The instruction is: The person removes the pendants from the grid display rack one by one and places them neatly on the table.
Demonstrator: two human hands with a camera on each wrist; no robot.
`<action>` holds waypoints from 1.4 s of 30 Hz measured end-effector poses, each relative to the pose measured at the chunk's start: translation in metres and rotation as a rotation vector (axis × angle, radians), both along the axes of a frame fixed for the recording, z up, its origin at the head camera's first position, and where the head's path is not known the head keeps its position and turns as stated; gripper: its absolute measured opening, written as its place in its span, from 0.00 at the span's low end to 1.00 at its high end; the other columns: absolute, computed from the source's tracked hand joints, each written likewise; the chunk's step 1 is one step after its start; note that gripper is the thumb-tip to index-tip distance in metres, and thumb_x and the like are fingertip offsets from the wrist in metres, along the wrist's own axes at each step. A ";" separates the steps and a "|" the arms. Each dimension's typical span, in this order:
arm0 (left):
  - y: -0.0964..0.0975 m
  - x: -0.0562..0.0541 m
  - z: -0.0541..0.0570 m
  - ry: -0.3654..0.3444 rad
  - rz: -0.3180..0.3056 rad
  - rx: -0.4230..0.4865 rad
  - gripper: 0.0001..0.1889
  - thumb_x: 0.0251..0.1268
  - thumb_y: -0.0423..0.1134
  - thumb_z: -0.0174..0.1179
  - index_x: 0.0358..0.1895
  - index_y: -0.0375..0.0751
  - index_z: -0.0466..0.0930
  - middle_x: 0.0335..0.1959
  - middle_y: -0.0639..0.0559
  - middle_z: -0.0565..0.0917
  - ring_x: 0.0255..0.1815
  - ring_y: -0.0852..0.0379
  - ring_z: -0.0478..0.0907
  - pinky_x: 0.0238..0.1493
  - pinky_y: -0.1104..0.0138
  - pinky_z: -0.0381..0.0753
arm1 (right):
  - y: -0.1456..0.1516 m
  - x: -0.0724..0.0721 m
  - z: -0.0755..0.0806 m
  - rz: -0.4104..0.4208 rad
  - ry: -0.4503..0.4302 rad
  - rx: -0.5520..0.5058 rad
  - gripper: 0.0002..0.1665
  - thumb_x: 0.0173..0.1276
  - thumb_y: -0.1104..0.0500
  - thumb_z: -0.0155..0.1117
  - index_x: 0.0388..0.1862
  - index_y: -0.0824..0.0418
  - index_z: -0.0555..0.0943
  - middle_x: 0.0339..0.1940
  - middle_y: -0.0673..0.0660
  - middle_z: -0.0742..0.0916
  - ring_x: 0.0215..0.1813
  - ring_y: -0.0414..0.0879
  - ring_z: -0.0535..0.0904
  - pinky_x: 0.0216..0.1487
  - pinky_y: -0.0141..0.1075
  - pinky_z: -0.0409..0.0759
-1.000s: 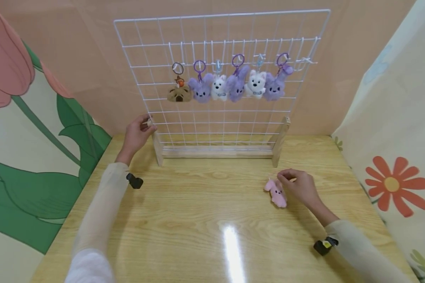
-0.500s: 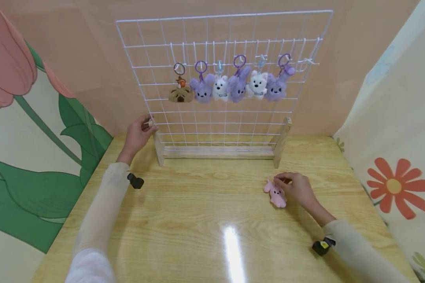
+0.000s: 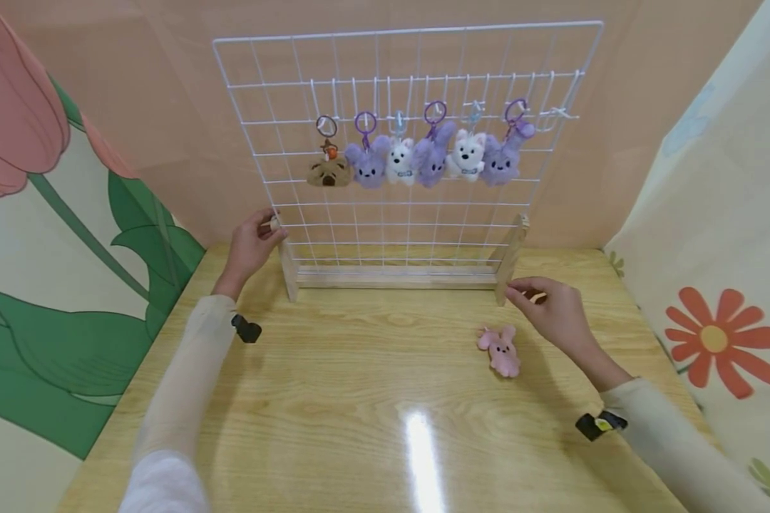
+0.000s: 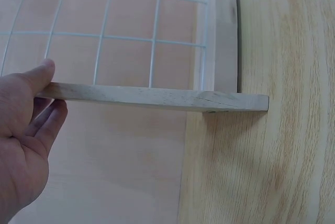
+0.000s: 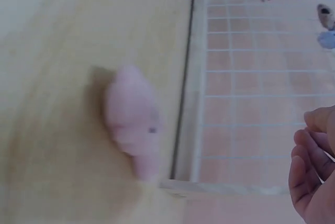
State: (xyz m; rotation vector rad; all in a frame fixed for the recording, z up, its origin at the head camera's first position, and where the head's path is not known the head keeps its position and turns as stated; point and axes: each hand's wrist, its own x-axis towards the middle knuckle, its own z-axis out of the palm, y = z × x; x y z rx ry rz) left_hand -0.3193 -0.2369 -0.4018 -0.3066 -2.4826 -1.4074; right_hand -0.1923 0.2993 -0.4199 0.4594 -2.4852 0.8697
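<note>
My left hand pinches the top of the left wooden upright of a white wire grid rack. In the left wrist view its thumb lies on one side of the wood and the fingers on the other. A pink plush bunny keychain lies face up on the table, in front of the rack's right foot. Above and right of it hovers my right hand, fingers loosely bent. Nothing shows between those fingers in the right wrist view, where the plush lies apart from the hand.
Several keychains hang from hooks on the rack: a brown bear, purple plushes and white dog plushes. At the row's right end are hooks without plushes. The wood-grain table meets patterned cloth on both sides.
My right hand has let go of the pink plush bunny and risen up and to the right. The plush stays on the table. The left hand keeps its grip on the upright.
</note>
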 end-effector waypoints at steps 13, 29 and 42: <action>-0.001 -0.002 -0.002 0.005 -0.006 0.014 0.26 0.70 0.33 0.66 0.69 0.29 0.73 0.61 0.29 0.79 0.61 0.37 0.81 0.57 0.66 0.86 | -0.016 -0.016 0.061 -0.041 0.064 -0.119 0.15 0.71 0.56 0.71 0.50 0.65 0.89 0.39 0.61 0.91 0.38 0.17 0.76 0.36 0.11 0.74; -0.001 -0.003 -0.004 0.013 -0.007 0.016 0.26 0.70 0.31 0.66 0.69 0.29 0.72 0.62 0.28 0.79 0.62 0.36 0.80 0.57 0.66 0.86 | -0.041 -0.044 0.134 -0.161 0.185 -0.316 0.19 0.70 0.50 0.71 0.53 0.60 0.89 0.44 0.55 0.92 0.37 0.27 0.80 0.38 0.17 0.78; 0.000 0.000 -0.002 0.010 -0.004 0.012 0.26 0.71 0.33 0.65 0.69 0.29 0.72 0.62 0.30 0.79 0.62 0.37 0.80 0.59 0.62 0.85 | -0.056 -0.068 0.166 -0.249 0.208 -0.459 0.15 0.68 0.49 0.73 0.49 0.54 0.91 0.41 0.44 0.92 0.34 0.33 0.82 0.35 0.19 0.79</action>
